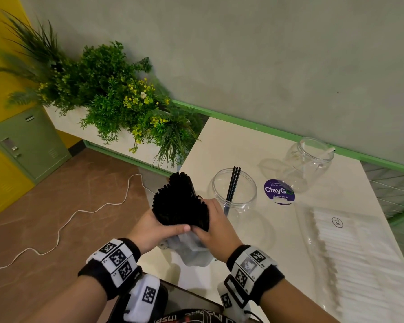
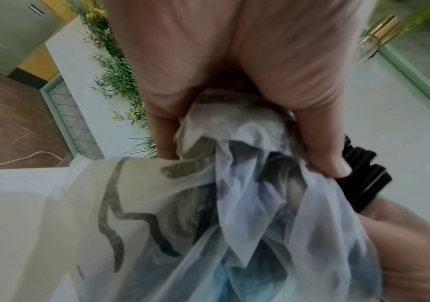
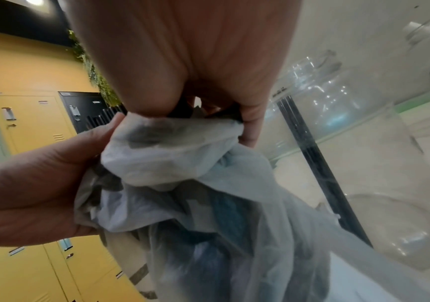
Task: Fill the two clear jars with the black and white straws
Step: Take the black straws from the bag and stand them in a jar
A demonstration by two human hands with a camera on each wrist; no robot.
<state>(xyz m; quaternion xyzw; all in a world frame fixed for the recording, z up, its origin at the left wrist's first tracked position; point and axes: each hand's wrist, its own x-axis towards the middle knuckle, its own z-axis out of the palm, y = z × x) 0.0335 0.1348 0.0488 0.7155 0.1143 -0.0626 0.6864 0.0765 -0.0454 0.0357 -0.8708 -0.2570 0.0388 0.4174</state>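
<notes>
A thick bundle of black straws (image 1: 180, 202) sticks up out of a crumpled thin plastic bag (image 1: 189, 247) above the counter's left corner. My left hand (image 1: 154, 229) grips the bundle and bag from the left, thumb across the front. My right hand (image 1: 216, 226) grips them from the right. The bag (image 2: 234, 204) hangs below both hands, and the same bag (image 3: 195, 183) fills the right wrist view. The near clear jar (image 1: 232, 191) holds three black straws (image 1: 233, 183). The far clear jar (image 1: 309, 164) holds a couple of white straws (image 1: 303, 143).
A pack of white straws (image 1: 350, 252) in clear wrap lies on the white counter (image 1: 243, 145) at right. A purple round sticker (image 1: 280, 191) sits between the jars. Green plants (image 1: 117, 99) fill a planter at left. A white cable (image 1: 79, 210) runs over the brown floor.
</notes>
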